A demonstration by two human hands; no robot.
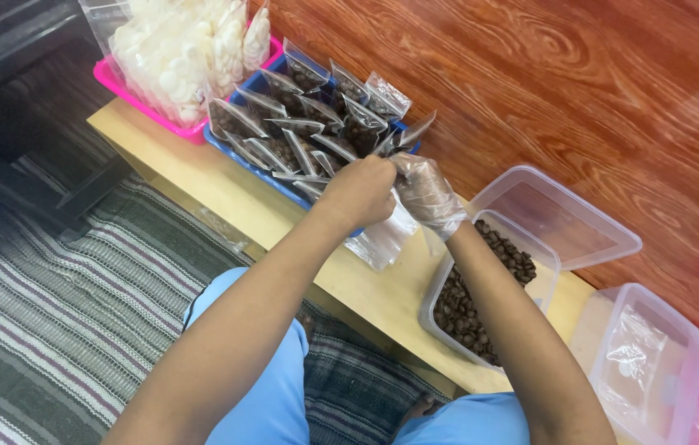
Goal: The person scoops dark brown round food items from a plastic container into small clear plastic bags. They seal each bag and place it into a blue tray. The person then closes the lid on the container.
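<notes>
My left hand is bare and closed around the top of a small clear plastic bag, which hangs down over the low wooden table. My right hand wears a thin clear plastic glove and pinches the same bag's top edge right beside the left hand. Just beyond both hands stands a blue tray packed with several small sealed bags of dark brown pieces. What the held bag contains is hidden by my hands.
A clear tub of dark brown pieces sits under my right forearm, its lid behind it. A pink tray with bags of white pieces stands at the far left. Another lidded clear tub is at right. A striped rug lies below.
</notes>
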